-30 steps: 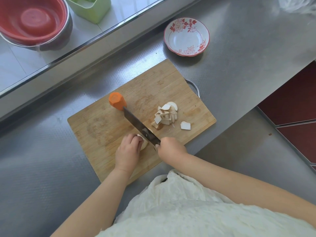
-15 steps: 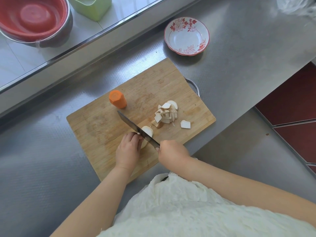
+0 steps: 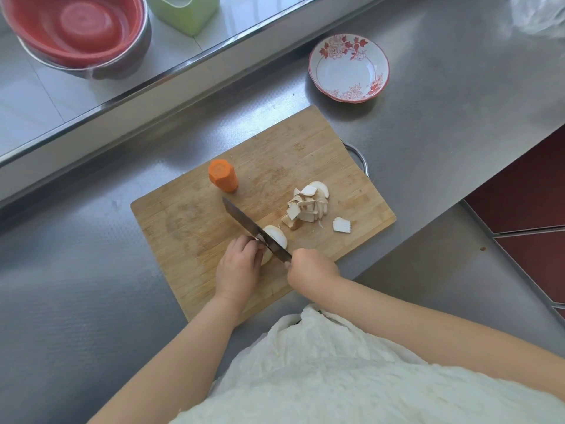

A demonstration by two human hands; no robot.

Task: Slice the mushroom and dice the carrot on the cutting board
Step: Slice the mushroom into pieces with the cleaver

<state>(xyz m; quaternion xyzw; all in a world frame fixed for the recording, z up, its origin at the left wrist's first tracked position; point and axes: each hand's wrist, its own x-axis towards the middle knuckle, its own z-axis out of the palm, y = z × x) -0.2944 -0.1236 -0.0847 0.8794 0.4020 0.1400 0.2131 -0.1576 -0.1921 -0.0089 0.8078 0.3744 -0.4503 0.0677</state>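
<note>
- Left hand (image 3: 239,267) curls its grip over the mushroom (image 3: 275,237).
- Right hand (image 3: 312,267) grips the knife (image 3: 250,228), blade on the mushroom.
- Carrot (image 3: 223,175) stands far-left on the cutting board (image 3: 189,221).

The knife (image 3: 255,230) handle is hidden inside the right hand (image 3: 312,267). The left hand (image 3: 238,264) covers most of the mushroom (image 3: 276,235). The red bowl (image 3: 76,32) and green container (image 3: 186,13) are cut off by the top edge.
</note>
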